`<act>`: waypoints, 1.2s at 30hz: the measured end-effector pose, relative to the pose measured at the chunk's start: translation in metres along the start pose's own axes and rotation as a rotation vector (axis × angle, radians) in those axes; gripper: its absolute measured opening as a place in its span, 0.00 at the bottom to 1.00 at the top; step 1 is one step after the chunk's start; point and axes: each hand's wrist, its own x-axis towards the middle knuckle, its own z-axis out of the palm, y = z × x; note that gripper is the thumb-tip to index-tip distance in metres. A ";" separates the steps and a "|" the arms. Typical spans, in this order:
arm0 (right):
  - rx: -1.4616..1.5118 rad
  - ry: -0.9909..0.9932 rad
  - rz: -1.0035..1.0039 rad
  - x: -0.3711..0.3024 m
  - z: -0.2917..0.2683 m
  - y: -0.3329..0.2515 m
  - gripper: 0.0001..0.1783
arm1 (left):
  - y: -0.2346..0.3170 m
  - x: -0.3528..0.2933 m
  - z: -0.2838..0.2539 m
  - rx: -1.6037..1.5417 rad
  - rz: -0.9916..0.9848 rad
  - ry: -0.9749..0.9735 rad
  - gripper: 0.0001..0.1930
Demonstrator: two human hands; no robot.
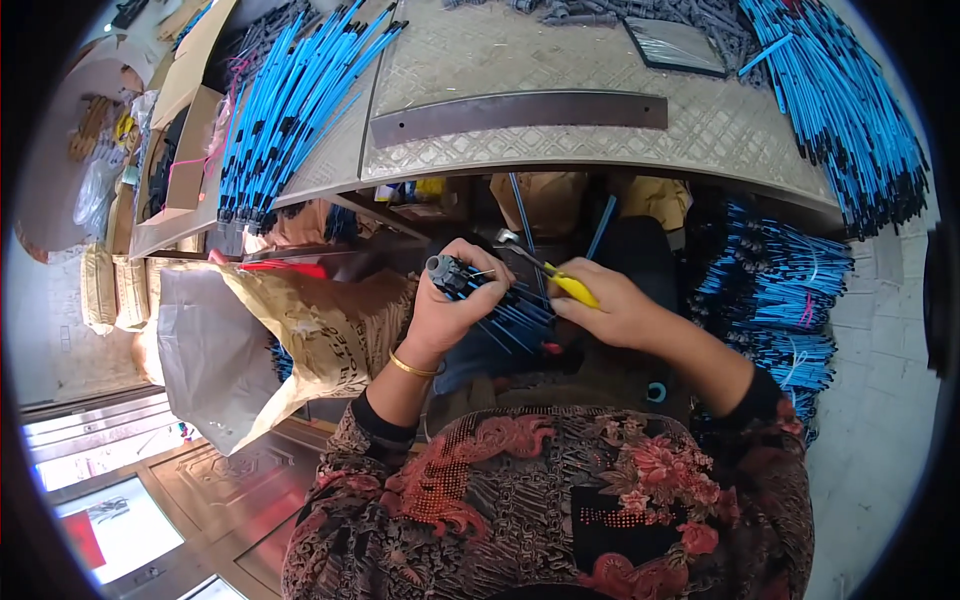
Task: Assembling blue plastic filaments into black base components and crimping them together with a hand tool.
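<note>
In my left hand (pixel 458 300), fingers wrapped round it, is a dark grey plastic fitting (pixel 447 272) with a round tube end. A thin pin-like piece shows beside the thumb; I cannot tell if it sits in the fitting. Several blue rods (pixel 522 318) spread out below and to the right of this hand, over my lap; where they join is hidden. My right hand (pixel 600 300) is closed on the yellow handle of a small hammer (pixel 573 287). Its metal head is raised just right of the fitting, apart from it.
Ahead stands a patterned worktable (pixel 740 135) with a dark metal strip (pixel 520 113) near its edge. Blue rods with black ends lie in piles at left (pixel 290 110) and right (pixel 850 110). Bundled blue rods (pixel 785 290) stack at my right. An open paper sack (pixel 330 325) stands at my left.
</note>
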 end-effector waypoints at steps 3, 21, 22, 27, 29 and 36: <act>0.025 -0.228 0.133 -0.008 -0.033 -0.031 0.14 | 0.001 0.000 0.006 0.128 -0.053 0.047 0.10; -0.142 -0.325 0.194 0.003 -0.062 -0.051 0.18 | 0.005 0.017 0.020 0.210 -0.053 0.020 0.21; -0.145 -0.322 0.184 0.004 -0.062 -0.050 0.18 | 0.008 0.017 0.024 0.179 -0.067 0.004 0.21; -0.168 -0.351 0.149 0.004 -0.064 -0.056 0.17 | 0.012 0.014 0.020 0.374 0.058 -0.019 0.21; -0.177 -0.345 0.175 -0.004 -0.062 -0.052 0.17 | 0.004 0.008 0.021 0.271 -0.022 0.003 0.20; -0.098 -0.259 0.293 -0.021 -0.062 -0.052 0.16 | -0.002 0.010 0.026 0.161 -0.028 0.023 0.19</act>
